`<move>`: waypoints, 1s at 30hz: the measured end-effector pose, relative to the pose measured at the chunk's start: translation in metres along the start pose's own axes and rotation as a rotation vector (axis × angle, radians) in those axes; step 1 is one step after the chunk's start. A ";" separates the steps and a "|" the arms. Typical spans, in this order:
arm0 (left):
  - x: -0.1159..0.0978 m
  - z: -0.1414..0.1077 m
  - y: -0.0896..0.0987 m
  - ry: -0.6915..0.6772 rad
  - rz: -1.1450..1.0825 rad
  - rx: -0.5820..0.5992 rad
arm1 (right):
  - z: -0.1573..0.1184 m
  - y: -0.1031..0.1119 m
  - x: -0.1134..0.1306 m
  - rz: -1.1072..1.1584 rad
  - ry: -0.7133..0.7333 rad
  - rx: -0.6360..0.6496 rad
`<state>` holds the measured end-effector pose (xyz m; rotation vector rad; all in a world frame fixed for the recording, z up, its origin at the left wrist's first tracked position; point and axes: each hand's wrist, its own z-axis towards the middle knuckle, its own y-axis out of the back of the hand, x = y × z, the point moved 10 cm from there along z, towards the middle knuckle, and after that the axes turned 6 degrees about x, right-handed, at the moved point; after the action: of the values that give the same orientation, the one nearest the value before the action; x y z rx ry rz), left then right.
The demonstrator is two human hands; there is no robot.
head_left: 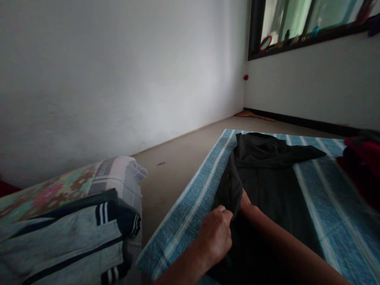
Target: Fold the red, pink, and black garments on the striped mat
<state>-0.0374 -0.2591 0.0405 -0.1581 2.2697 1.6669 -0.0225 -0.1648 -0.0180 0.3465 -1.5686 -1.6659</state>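
Note:
A dark grey garment (267, 186), apparently a long top, is spread on a blue striped sheet (190, 198). Its far end is bunched, and a sleeve-like part points right. My left hand (216, 233) is closed in a pinch on the garment's left edge, beside a raised fold. Just to its right, my right hand (246, 200) reaches in under that fold, its forearm crossing the garment. Fabric hides the right fingers, so I cannot see whether they grip.
Folded grey clothes with navy striped cuffs (74, 237) lie on a floral bundle (53, 190) at left. Red and dark clothes (362, 158) are piled at right. White walls (133, 71) stand behind, with a window (297, 23) at upper right. A small loop (161, 163) lies on the floor.

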 end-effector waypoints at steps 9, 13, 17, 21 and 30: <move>0.042 0.009 0.044 0.046 -0.252 -0.144 | -0.053 0.001 0.061 -0.026 0.022 0.284; 0.042 0.011 0.043 0.046 -0.245 -0.101 | -0.069 -0.007 0.101 -0.018 0.082 0.334; 0.031 0.011 0.035 0.026 -0.194 -0.092 | -0.079 -0.016 0.123 0.034 0.117 0.351; 0.021 0.012 0.020 0.012 -0.140 -0.052 | -0.087 -0.014 0.128 0.111 0.119 0.238; 0.007 0.011 -0.017 -0.027 -0.135 -0.004 | -0.117 -0.044 0.142 0.131 0.191 0.244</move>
<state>-0.0370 -0.2534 0.0199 -0.2817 2.1849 1.5955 -0.0496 -0.3506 -0.0365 0.5032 -1.6155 -1.3045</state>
